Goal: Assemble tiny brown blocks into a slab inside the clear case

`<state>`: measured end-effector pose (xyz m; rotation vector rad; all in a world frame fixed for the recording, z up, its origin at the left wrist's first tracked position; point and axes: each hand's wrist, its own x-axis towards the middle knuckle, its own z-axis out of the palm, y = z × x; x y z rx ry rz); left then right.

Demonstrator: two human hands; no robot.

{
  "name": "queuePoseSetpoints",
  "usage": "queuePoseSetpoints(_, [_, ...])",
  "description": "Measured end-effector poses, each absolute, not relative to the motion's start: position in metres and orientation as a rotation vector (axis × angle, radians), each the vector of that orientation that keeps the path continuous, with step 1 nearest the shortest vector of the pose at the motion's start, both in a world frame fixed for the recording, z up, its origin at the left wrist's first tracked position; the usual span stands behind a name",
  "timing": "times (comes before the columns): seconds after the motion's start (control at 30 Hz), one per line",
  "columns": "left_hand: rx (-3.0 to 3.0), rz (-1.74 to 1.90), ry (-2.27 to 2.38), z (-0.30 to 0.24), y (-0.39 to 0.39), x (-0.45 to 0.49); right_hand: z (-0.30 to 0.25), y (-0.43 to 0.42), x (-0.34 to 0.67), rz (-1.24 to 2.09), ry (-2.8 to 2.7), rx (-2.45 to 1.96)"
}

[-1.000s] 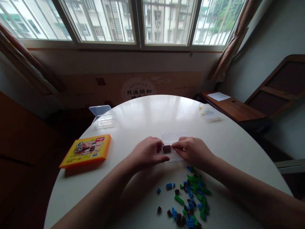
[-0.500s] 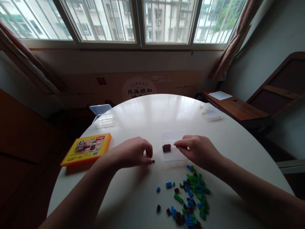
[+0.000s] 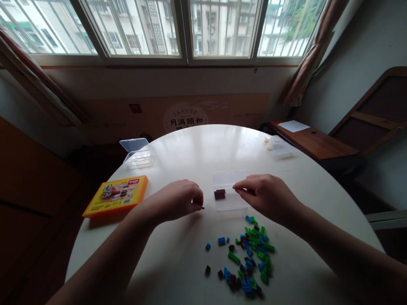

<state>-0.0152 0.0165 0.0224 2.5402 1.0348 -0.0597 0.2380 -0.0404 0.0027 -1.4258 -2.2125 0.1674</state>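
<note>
A small clear plastic box [image 3: 229,202] lies open on the white round table [image 3: 203,152], with a stack of dark brown bricks [image 3: 219,194] inside. My left hand [image 3: 178,200] is curled just left of the box, its fingertips pinching a tiny dark brown brick [image 3: 202,207] at the table surface. My right hand [image 3: 267,195] rests at the box's right side, thumb and forefinger pressed together near the rim; what they hold, if anything, is hidden. A loose heap of blue, green and brown bricks [image 3: 251,260] lies in front of the box.
An orange flat box [image 3: 116,195] lies at the left edge of the table. Another clear box [image 3: 137,155] with raised lid stands at the back left, and a third clear box [image 3: 278,147] at the back right. A wooden side table [image 3: 313,144] stands to the right.
My left hand drew back from the clear box to the left and now pinches a single brown brick on the table. My right hand stayed by the box's right side.
</note>
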Motion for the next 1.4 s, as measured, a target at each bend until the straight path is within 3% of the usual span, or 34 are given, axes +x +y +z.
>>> queuePoseSetpoints(0.2, [2.357, 0.442, 1.018, 0.023, 0.009, -0.002, 0.004, -0.045, 0.232, 0.179, -2.172, -1.228])
queuePoseSetpoints(0.37, [2.199, 0.636, 1.061, 0.014, 0.002, 0.013, 0.002, -0.047, 0.228, 0.226, -2.152, -1.132])
queuePoseSetpoints(0.83, [2.305, 0.63, 1.056, 0.005, -0.008, 0.025, 0.002, -0.045, 0.226, 0.225, -2.214, -1.217])
queuePoseSetpoints(1.4, [2.441, 0.448, 1.205, -0.006, 0.004, 0.018, -0.004, -0.022, 0.242, 0.293, -2.376, -1.638])
